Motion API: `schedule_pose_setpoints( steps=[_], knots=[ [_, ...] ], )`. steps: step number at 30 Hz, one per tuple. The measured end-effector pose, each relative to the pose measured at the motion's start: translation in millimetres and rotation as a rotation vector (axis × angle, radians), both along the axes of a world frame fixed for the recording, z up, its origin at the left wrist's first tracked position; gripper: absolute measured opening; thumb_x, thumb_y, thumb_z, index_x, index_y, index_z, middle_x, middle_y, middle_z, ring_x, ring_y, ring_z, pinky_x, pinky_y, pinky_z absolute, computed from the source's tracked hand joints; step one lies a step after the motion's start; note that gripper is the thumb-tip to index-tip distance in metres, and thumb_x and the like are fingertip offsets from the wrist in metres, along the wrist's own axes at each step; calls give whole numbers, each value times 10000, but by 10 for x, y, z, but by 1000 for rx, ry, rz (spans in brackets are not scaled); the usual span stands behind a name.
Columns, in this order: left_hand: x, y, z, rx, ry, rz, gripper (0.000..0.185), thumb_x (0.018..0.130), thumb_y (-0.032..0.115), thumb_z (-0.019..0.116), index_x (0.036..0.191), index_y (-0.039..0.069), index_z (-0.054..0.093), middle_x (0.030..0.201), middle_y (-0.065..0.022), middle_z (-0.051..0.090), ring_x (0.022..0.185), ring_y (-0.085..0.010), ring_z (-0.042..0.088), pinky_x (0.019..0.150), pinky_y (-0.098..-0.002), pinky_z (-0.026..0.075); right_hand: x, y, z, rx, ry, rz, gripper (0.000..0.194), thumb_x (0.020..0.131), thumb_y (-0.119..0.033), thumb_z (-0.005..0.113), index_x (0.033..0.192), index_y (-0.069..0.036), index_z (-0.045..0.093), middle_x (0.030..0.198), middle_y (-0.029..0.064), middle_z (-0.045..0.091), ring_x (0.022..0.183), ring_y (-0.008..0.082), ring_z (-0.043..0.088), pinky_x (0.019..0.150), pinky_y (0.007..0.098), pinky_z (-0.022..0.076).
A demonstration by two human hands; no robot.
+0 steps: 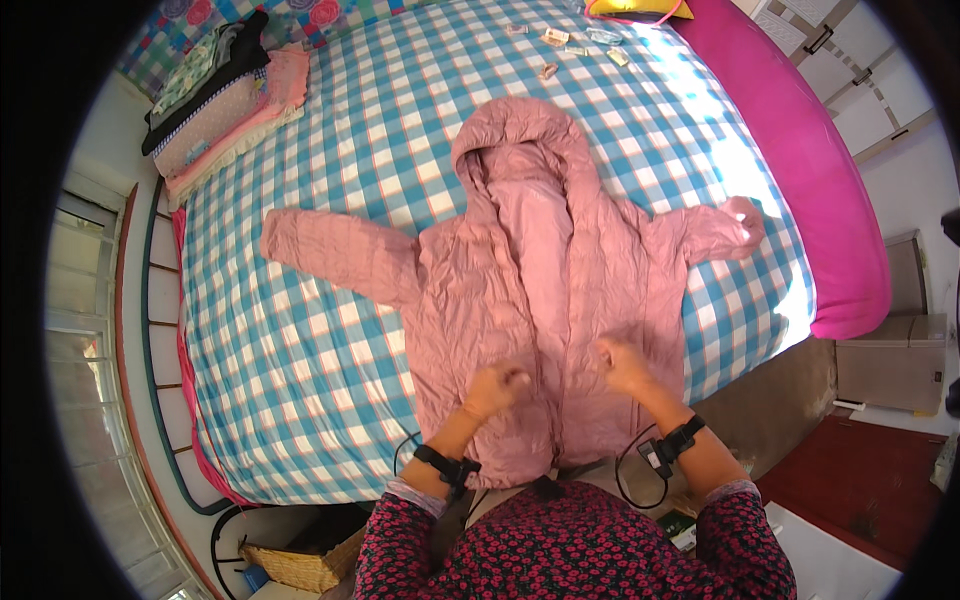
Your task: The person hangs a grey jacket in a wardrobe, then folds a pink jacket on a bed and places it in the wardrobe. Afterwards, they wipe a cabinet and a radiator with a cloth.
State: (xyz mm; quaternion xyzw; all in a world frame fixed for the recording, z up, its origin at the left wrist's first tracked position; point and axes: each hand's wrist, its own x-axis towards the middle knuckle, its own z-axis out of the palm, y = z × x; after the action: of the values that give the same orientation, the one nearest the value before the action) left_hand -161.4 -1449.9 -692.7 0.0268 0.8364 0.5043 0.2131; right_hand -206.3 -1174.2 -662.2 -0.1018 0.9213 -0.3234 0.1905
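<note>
A pink hooded puffer jacket [480, 300] lies spread on a bed with a blue and white checked sheet [337, 390], its hood pointing away from me and its front parted down the middle. One sleeve stretches out to the left; the other reaches right with its end bent. My left hand [496, 388] is over the lower left front panel, fingers curled. Over the right front panel is my right hand [621, 364], also curled. Whether either hand pinches the fabric cannot be told. Both wrists wear black straps with cables.
Folded clothes and bedding [217, 112] are stacked at the far left corner. Small papers [555, 36] and a yellow item [637, 7] lie at the far side. A magenta bolster-like edge [810, 165] borders the right. A woven basket [300, 566] sits below the bed at left.
</note>
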Motion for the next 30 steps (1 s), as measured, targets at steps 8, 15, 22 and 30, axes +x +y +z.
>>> schedule_pose_setpoints(
  steps=[8,15,22,30],
  knots=[
    [-1812,-43,-178,303,-45,859,596,849,354,605,1258,-31,410,1043,-119,527,696,-138,579,494,-247,485,-1808,-244,-384,-312,322,-364,209,716,8,614,922,-20,590,838,143,624,767,263,630,692,343,497],
    [-2480,-152,-406,167,1,1009,236,838,187,628,945,-3,536,689,-41,554,478,-108,522,403,-222,438,-2448,-459,-693,-27,323,-341,347,682,-64,644,1004,-1,530,1033,202,497,887,355,571,743,412,488],
    [-2512,189,81,349,276,862,77,832,70,591,862,0,576,633,20,536,506,-48,475,449,-170,370,-2744,-311,-499,31,597,142,530,671,-22,591,1187,-23,471,1087,137,516,900,340,585,758,416,490],
    [-2207,303,-61,-92,296,120,504,753,100,636,1229,12,494,1233,-174,502,1096,-266,520,900,-323,425,-3065,-404,-107,373,527,298,283,696,-3,558,970,-68,587,856,99,600,701,280,621,582,350,483]
  ],
)
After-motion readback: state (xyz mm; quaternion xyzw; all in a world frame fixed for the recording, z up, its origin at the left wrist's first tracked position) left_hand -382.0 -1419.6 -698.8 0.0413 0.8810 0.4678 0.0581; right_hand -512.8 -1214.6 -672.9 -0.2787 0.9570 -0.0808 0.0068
